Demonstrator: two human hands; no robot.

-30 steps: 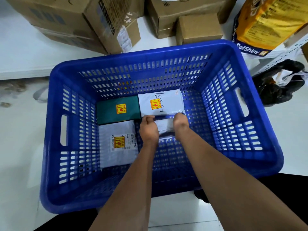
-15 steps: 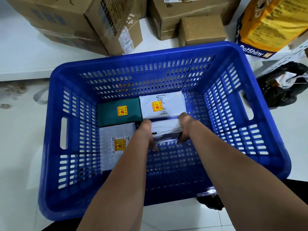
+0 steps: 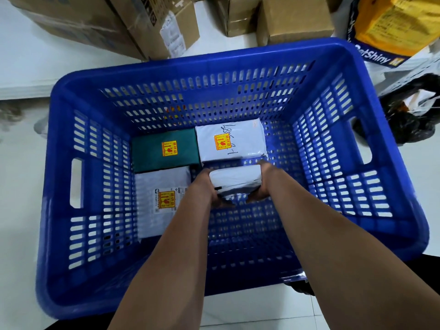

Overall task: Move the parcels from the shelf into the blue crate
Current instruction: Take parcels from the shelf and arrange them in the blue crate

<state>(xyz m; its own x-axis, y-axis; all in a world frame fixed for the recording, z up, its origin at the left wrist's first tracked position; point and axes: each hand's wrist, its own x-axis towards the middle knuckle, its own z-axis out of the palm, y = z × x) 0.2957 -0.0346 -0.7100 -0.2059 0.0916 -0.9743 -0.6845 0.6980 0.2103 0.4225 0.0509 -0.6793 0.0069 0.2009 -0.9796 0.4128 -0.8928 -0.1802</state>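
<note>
White floor tiles (image 3: pixel 21 210) fill the left side of the frame, and a big blue crate (image 3: pixel 392 191) with slotted walls stands on them in the middle. Along the top edge, behind the crate, several brown cardboard boxes (image 3: pixel 152 25) stand close together, and one smaller brown box (image 3: pixel 294 19) is near the top centre. At the upper right corner lies a yellow and dark blue bag (image 3: pixel 390 27) with printed letters, and below it, at the right edge, a black plastic bag (image 3: pixel 414 115) is crumpled on the floor.

Inside the crate three parcels lie flat on the bottom. A dark green parcel (image 3: pixel 165 150) with a yellow sticker is at the far left, a white parcel (image 3: pixel 231 141) with a yellow sticker and handwriting is just beside it on the right, touching it. A grey-white parcel (image 3: pixel 162 201) with a label lies nearer to the camera, under the green one in the picture.

Both forearms reach down into the crate from the lower edge. The left hand (image 3: pixel 209 189) and the right hand (image 3: pixel 262 184) grip a small white parcel (image 3: pixel 235 181) between them, one hand on each side, with fingers curled under it. This parcel is low in the crate, just in front of the white parcel with handwriting; whether it touches the bottom cannot be told.
</note>
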